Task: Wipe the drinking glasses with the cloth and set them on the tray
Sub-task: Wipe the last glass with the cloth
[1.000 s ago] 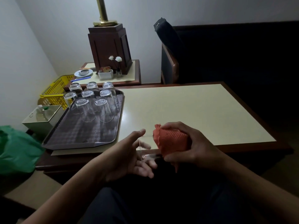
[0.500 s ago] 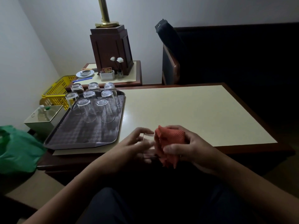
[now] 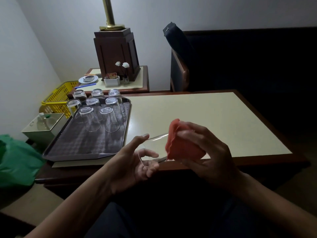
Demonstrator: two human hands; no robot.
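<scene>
Tray [image 3: 72, 148] sat at left of surface [image 3: 197, 114] with eight glasses [image 3: 103, 112] upside down on it. Left hand [image 3: 132, 162] cupped a clear glass [image 3: 154, 148] lying sideways, held above the near edge. Right hand [image 3: 205, 152] gripped the orange cloth [image 3: 181, 143] wrapped over the glass's right end.

A clear, smooth drinking glass [image 3: 155, 148] is seen at lower centre, partly covered by an orange-red cloth [image 3: 183, 145] of coarse, matt weave. The tray [image 3: 82, 145] at left is dark plastic with a glossy chequered texture; clear glasses [image 3: 101, 115] are inverted on it. The table [image 3: 197, 117] is topped in matt cream laminate, edged in polished dark wood.
</scene>
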